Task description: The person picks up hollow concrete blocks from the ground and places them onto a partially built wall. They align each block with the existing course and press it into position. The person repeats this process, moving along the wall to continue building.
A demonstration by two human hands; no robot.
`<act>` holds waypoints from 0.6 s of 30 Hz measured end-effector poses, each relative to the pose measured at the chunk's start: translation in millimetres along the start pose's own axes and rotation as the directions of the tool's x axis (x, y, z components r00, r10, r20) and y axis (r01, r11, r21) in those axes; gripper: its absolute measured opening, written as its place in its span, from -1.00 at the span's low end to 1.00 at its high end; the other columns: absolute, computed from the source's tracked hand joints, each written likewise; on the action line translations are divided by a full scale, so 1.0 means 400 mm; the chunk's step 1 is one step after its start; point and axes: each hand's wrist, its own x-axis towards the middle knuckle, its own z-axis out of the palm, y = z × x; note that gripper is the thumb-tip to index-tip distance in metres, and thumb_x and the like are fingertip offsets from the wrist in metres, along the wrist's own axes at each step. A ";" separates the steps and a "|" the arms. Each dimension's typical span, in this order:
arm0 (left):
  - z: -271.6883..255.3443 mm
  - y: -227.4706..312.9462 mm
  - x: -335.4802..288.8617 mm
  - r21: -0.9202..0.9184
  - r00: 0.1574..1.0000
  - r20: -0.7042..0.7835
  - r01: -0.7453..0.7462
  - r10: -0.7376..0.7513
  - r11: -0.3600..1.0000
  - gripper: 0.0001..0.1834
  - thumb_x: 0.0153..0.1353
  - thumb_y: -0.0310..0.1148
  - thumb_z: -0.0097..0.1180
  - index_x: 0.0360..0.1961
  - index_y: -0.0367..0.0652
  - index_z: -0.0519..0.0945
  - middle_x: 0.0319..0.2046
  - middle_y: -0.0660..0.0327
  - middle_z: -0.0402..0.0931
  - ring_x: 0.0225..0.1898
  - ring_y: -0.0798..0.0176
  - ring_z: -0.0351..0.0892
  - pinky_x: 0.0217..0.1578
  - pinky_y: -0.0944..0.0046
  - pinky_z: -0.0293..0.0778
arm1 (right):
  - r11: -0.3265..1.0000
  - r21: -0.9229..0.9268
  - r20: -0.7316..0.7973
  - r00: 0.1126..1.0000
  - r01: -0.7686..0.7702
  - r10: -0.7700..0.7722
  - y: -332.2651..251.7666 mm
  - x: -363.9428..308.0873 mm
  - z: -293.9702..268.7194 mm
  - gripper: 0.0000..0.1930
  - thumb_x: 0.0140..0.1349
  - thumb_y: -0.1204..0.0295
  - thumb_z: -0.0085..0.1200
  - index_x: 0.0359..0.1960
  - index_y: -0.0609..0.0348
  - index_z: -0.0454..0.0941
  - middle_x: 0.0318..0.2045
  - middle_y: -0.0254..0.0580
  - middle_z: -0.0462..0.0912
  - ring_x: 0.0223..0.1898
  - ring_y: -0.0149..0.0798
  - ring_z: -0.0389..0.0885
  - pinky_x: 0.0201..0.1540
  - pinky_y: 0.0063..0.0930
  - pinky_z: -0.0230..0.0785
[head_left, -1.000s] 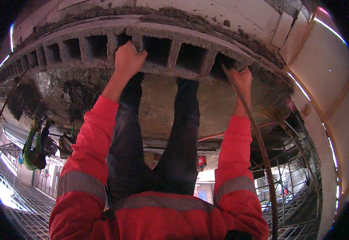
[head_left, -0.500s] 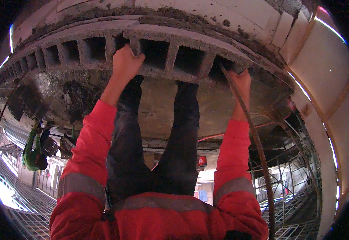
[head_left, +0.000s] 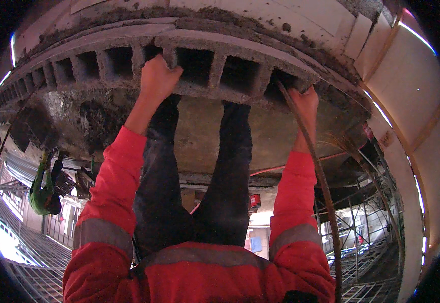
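Observation:
A grey hollow concrete block (head_left: 217, 72) sits in line with a row of similar blocks (head_left: 101, 64) to its left. My left hand (head_left: 158, 80) is closed on the block's left end, its fingers partly inside the gap by the neighbouring block. At the right end, my right hand (head_left: 304, 105) grips the block, with its fingers mostly hidden behind the edge. A rusty steel bar (head_left: 321, 177) comes out of the block's rightmost hollow, close beside my right hand, and runs down past my right sleeve.
Beyond the blocks stands a pale wall (head_left: 280, 22) with mortar splashes. Light panels (head_left: 422, 101) rise at the right. More bent bars (head_left: 369, 169) stand on that side. A person in green (head_left: 40, 192) is farther off at the left. A red container (head_left: 254, 201) lies behind my legs.
Almost nothing differs. Both hands keep their hold on the block, which stays in the row; my arms shift only very slightly.

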 end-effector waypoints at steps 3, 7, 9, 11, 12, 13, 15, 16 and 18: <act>0.007 0.000 0.009 0.016 1.000 0.009 -0.001 0.001 1.000 -0.57 -0.14 -0.22 0.20 -0.45 -0.47 0.47 -0.45 -0.26 0.50 -0.30 -0.25 0.52 -0.25 -0.03 0.44 | 0.999 -0.012 0.006 0.999 -0.036 0.036 0.017 0.020 0.007 -0.52 -0.08 0.36 0.18 -0.09 0.31 0.42 -0.29 0.09 0.62 -0.22 0.04 0.61 -0.17 -0.23 0.42; 0.008 0.000 0.006 0.001 0.999 0.004 0.033 -0.033 0.999 -0.56 -0.14 -0.22 0.22 -0.46 -0.48 0.46 -0.48 -0.25 0.50 -0.32 -0.24 0.53 -0.28 -0.03 0.45 | 1.000 0.000 0.004 1.000 -0.017 0.017 -0.030 0.013 0.000 -0.56 -0.07 0.39 0.17 -0.10 0.27 0.43 -0.29 0.06 0.63 -0.23 0.01 0.61 -0.17 -0.25 0.42; 0.005 0.005 0.008 -0.005 1.000 0.000 0.020 -0.020 1.000 -0.56 -0.14 -0.22 0.22 -0.47 -0.49 0.46 -0.49 -0.25 0.50 -0.34 -0.24 0.53 -0.29 -0.03 0.46 | 0.999 0.010 -0.028 0.999 0.032 -0.031 0.006 0.009 0.013 -0.58 -0.06 0.41 0.16 -0.11 0.25 0.44 -0.30 0.04 0.63 -0.24 -0.01 0.62 -0.18 -0.27 0.42; 0.004 0.004 0.003 0.023 0.998 -0.048 -0.045 0.046 0.999 -0.56 -0.14 -0.23 0.22 -0.48 -0.50 0.46 -0.50 -0.24 0.50 -0.35 -0.24 0.53 -0.30 -0.04 0.46 | 0.998 0.061 -0.017 1.000 0.021 -0.020 0.034 0.007 0.022 -0.59 -0.06 0.41 0.15 -0.12 0.24 0.45 -0.30 0.02 0.63 -0.24 -0.02 0.62 -0.18 -0.28 0.42; 0.005 0.001 0.002 0.034 0.999 -0.033 -0.035 0.036 0.999 -0.57 -0.14 -0.23 0.22 -0.48 -0.49 0.46 -0.50 -0.24 0.50 -0.35 -0.24 0.53 -0.30 -0.04 0.46 | 0.994 0.106 0.012 1.000 -0.015 0.014 0.042 0.007 0.025 -0.59 -0.06 0.40 0.16 -0.12 0.24 0.45 -0.30 0.01 0.63 -0.24 -0.03 0.62 -0.19 -0.28 0.42; 0.005 -0.002 0.003 0.046 1.000 -0.018 -0.025 0.026 0.999 -0.57 -0.14 -0.23 0.22 -0.48 -0.49 0.46 -0.50 -0.24 0.50 -0.35 -0.24 0.53 -0.30 -0.04 0.46 | 0.987 0.151 0.042 0.998 -0.053 0.047 0.050 0.007 0.028 -0.59 -0.06 0.40 0.16 -0.12 0.23 0.45 -0.30 0.00 0.63 -0.24 -0.04 0.62 -0.19 -0.28 0.42; 0.010 -0.006 0.008 0.048 0.999 -0.023 -0.028 0.030 0.998 -0.58 -0.14 -0.23 0.22 -0.48 -0.48 0.46 -0.50 -0.24 0.50 -0.35 -0.24 0.53 -0.30 -0.04 0.46 | 0.995 0.096 0.032 0.999 -0.004 0.001 0.065 0.011 0.037 -0.58 -0.06 0.41 0.16 -0.11 0.23 0.44 -0.29 -0.02 0.63 -0.25 -0.05 0.62 -0.20 -0.29 0.42; 0.014 -0.009 0.010 0.041 0.998 -0.042 -0.040 0.042 0.998 -0.58 -0.14 -0.23 0.22 -0.49 -0.47 0.47 -0.50 -0.24 0.50 -0.34 -0.24 0.53 -0.31 -0.04 0.45 | 0.997 0.068 0.028 0.999 0.021 -0.022 0.071 0.014 0.039 -0.58 -0.05 0.41 0.16 -0.10 0.23 0.43 -0.29 -0.02 0.63 -0.26 -0.06 0.62 -0.21 -0.29 0.42; 0.018 -0.019 0.010 0.025 0.997 -0.049 -0.056 0.057 0.998 -0.58 -0.14 -0.23 0.22 -0.48 -0.46 0.47 -0.49 -0.24 0.50 -0.34 -0.24 0.53 -0.30 -0.04 0.45 | 0.994 0.087 -0.021 0.998 0.063 -0.062 0.075 0.016 0.044 -0.59 -0.06 0.41 0.18 -0.12 0.23 0.44 -0.29 -0.03 0.63 -0.27 -0.07 0.62 -0.21 -0.29 0.43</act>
